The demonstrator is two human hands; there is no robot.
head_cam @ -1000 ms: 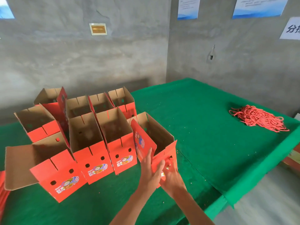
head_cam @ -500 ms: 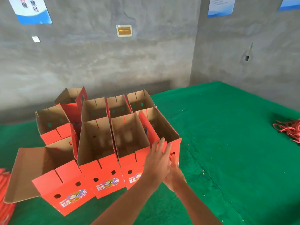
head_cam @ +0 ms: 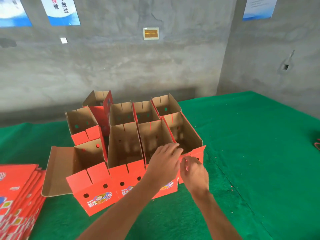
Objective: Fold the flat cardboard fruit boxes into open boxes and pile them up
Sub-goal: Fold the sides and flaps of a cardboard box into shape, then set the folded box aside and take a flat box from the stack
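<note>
Boxes: the newest box [head_cam: 187, 135], light, stiff and crushable, best gripped by its rims, stands at the cluster's three o'clock end on the worktop [head_cam: 242, 153], left hand [head_cam: 164, 163] straight-fingered against its near rim, right hand [head_cam: 194, 172] loosely curled, holding nothing.

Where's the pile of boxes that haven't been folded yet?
The stack of flat boxes lies at the lower left edge of the head view, on the green table, just left of the front-left open box.
</note>
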